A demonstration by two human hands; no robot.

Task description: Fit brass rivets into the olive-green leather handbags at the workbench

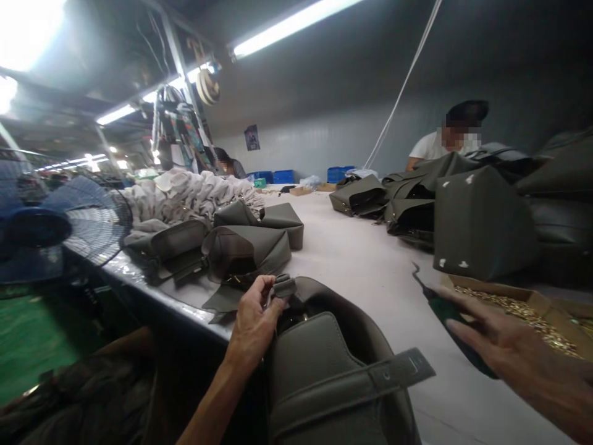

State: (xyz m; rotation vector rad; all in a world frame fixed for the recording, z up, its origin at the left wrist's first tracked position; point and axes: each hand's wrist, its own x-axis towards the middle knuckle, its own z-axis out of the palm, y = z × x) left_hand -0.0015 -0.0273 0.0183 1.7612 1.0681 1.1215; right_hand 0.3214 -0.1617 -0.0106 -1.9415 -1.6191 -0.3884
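Grey-green tab [284,285] in a narrow pinch

Clamped between thumb and fingers of the left hand [252,315]: the folded tab, at the top of the bag [315,364], by the table [333,247] edge. Could slip, with so small a hold. Farther right, a dark-green tool [439,312] under the blurred right hand [504,334]; cannot tell whether gripped. Near it, a box [540,303] of brassy studs [495,301]: perhaps spilled, if knocked.

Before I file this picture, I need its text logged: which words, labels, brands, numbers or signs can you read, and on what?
None can be read.
Wall poster: too small and blurred.
Small green box: too small to tell whether it is marked.
Near bag beside the left hand: no lettering visible.
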